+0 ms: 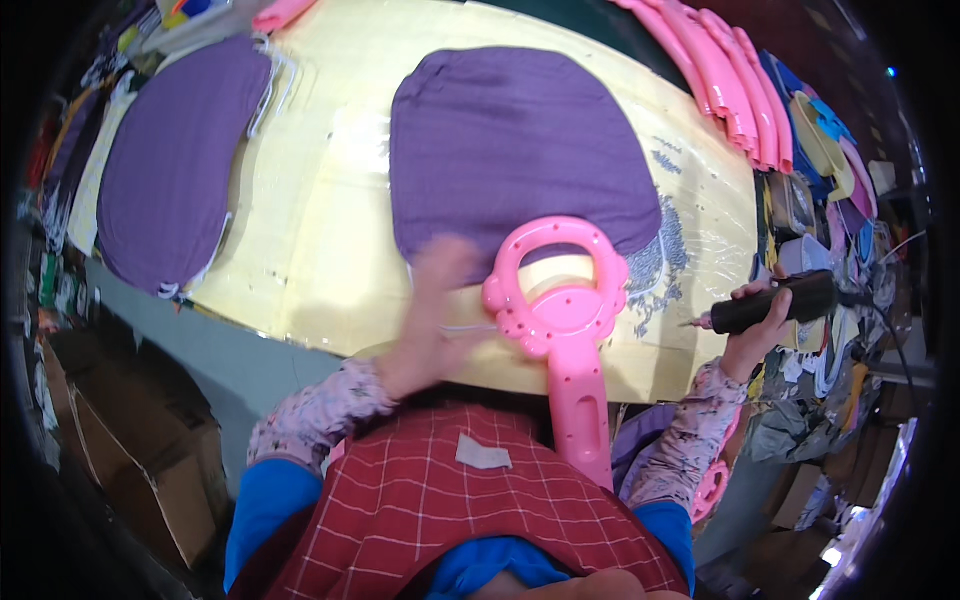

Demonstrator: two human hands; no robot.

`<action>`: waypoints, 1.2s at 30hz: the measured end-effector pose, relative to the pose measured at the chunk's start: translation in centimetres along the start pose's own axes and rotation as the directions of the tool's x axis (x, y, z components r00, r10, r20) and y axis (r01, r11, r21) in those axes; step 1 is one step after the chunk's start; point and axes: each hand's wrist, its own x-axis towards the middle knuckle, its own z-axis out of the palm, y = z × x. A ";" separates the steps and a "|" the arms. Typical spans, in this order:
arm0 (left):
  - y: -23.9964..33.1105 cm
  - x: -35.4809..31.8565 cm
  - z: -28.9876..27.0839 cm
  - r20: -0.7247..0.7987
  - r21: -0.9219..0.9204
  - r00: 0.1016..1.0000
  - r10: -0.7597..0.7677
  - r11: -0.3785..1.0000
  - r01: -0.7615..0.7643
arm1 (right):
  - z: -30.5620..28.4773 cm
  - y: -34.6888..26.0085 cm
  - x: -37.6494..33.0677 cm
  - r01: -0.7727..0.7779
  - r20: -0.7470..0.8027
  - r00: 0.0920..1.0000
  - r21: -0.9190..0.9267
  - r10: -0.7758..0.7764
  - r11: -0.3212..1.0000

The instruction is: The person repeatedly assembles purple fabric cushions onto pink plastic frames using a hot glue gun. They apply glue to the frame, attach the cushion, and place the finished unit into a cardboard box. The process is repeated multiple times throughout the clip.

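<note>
My right hand (762,322) grips a black electric screwdriver (770,305), its tip pointing left over the table's right edge. My left hand (432,315) is blurred by motion, with thumb and fingers apart and nothing visible in it. It hovers at the near edge of a purple fabric-covered pad (515,145). To its right lies a pink plastic part (572,320), an open ring with a long stem and small holes. The ring overlaps the pad's near edge, and the stem extends over the table edge toward me. White cord shows around the pad's near side.
Small grey screws (672,245) are scattered right of the pad on the yellowish table (310,200). Another purple pad (180,165) with white cord lies at the left. Pink curved tubes (715,80) are stacked at the far right. Cardboard boxes (140,440) stand below left.
</note>
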 end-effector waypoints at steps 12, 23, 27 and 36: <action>-2.8 10.0 -7.0 0.081 -0.659 0.918 -0.388 0.670 0.342 | -2.8 2.8 -3.8 0.209 -0.033 0.960 -0.581 -0.279 0.787; 0.4 7.1 -7.4 0.040 -0.628 0.999 0.032 0.778 0.000 | 1.7 7.3 -6.2 -0.212 0.193 0.951 -0.159 0.240 0.964; 0.3 6.6 -6.4 0.019 -0.689 1.000 -0.007 0.724 0.018 | -0.3 2.6 -10.9 -0.278 0.115 0.950 -0.109 0.289 0.954; 11.2 8.0 5.3 0.359 -0.744 0.804 0.473 0.665 -0.059 | -12.7 0.2 -41.4 -0.699 0.093 0.699 -0.117 0.709 0.705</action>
